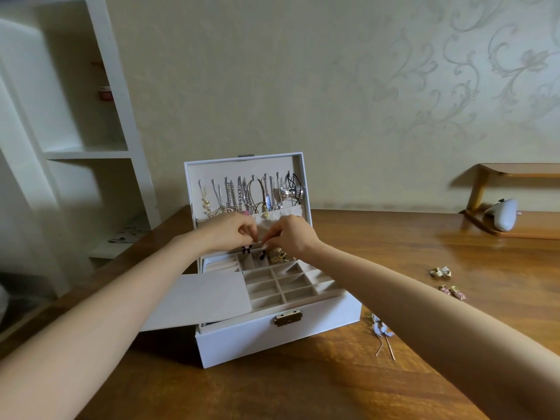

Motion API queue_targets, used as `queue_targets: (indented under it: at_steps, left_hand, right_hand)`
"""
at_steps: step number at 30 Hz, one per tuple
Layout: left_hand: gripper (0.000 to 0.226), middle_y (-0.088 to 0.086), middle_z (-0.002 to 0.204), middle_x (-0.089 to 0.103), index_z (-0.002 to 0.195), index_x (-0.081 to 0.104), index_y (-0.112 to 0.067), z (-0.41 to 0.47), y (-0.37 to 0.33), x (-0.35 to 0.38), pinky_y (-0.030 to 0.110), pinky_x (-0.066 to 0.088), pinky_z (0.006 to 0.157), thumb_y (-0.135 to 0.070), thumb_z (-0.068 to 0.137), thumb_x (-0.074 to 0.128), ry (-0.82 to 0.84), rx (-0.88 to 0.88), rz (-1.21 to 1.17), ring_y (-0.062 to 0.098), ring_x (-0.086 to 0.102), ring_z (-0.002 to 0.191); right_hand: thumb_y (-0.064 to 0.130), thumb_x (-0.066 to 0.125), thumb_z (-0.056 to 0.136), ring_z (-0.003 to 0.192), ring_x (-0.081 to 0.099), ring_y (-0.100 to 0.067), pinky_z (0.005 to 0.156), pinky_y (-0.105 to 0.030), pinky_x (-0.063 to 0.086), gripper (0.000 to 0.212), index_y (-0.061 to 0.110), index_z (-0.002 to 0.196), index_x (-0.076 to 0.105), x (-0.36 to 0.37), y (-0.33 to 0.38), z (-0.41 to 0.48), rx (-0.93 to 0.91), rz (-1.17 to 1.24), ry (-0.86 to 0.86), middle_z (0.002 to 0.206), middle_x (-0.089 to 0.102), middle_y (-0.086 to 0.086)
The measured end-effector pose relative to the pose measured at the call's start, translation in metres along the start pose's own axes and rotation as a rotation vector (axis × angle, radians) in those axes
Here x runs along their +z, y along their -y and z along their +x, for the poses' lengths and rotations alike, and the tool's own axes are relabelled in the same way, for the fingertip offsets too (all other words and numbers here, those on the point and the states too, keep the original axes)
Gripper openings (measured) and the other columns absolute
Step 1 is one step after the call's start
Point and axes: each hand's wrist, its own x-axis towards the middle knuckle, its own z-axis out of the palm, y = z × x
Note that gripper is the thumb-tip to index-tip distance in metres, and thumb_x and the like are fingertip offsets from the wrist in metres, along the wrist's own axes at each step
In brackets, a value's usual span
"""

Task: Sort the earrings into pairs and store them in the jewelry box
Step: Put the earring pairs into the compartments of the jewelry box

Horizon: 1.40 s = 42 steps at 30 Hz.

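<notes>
Head view: fingers of the left hand and right hand are pinched together, each seemingly on one of the black earrings dangling just below them, over the box. Featherlight, snaggy, easily dropped, so best gripped by the hook. More earrings are left on the desk, well right of the fingers.

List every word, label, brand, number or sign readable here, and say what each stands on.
No text can be read anywhere in this view.
Reddish-banded item on the white shelf: too blurred to read.
Gold clasp on the jewelry box: no lettering shows.
Dark earrings pinched by the left hand and right hand: too small to tell.
</notes>
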Motion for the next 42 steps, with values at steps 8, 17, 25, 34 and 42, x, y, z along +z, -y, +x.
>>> queue_targets:
  at_steps: [8,17,25,34,42]
  left_hand:
    - [0.021,0.001,0.097,0.067,0.099,0.07,-0.018,-0.008,-0.007,0.005,0.035,0.047,0.083,-0.016,0.089,0.051,0.109,-0.015,0.029,0.02,0.061,0.09]
    - [0.022,0.005,0.101,0.067,0.1,0.07,-0.016,-0.01,-0.007,0.008,0.038,0.048,0.085,-0.016,0.089,0.051,0.115,-0.042,0.011,0.025,0.061,0.096]
    - [0.022,-0.001,0.1,0.066,0.104,0.067,-0.02,-0.007,-0.007,0.006,0.035,0.05,0.086,-0.018,0.089,0.052,0.097,-0.053,0.024,0.017,0.06,0.093]
    - [0.009,0.0,0.083,0.064,0.083,0.062,-0.015,-0.006,-0.006,0.01,0.028,0.05,0.078,-0.009,0.081,0.069,-0.146,-0.067,-0.275,0.014,0.06,0.079]
    - [0.018,0.005,0.071,0.067,0.081,0.056,-0.005,-0.003,-0.015,0.01,0.0,0.045,0.056,0.0,0.075,0.073,-0.23,-0.106,-0.667,-0.005,0.063,0.055]
  right_hand:
    - [0.029,0.075,0.077,0.072,0.057,-0.012,0.062,-0.024,0.044,0.019,0.016,0.091,0.075,0.003,-0.004,0.0,0.03,0.016,0.033,0.084,0.07,-0.002]
    - [0.033,0.066,0.085,0.073,0.053,-0.016,0.063,-0.024,0.038,0.02,0.017,0.095,0.074,0.001,-0.007,-0.003,0.025,-0.051,0.017,0.085,0.067,-0.005]
    - [0.022,0.068,0.082,0.083,0.061,-0.017,0.068,-0.024,0.043,0.013,0.018,0.094,0.073,0.003,-0.011,-0.004,0.0,-0.022,0.02,0.097,0.071,-0.003]
    - [-0.003,0.059,0.077,0.071,0.057,-0.011,0.063,-0.022,0.047,0.022,0.013,0.087,0.069,-0.005,-0.008,-0.005,-0.083,0.334,-0.022,0.079,0.066,0.0]
    - [-0.003,0.068,0.077,0.075,0.067,-0.019,0.077,-0.036,0.055,0.017,0.008,0.088,0.062,-0.006,-0.009,-0.012,-0.13,0.534,-0.019,0.084,0.07,-0.014]
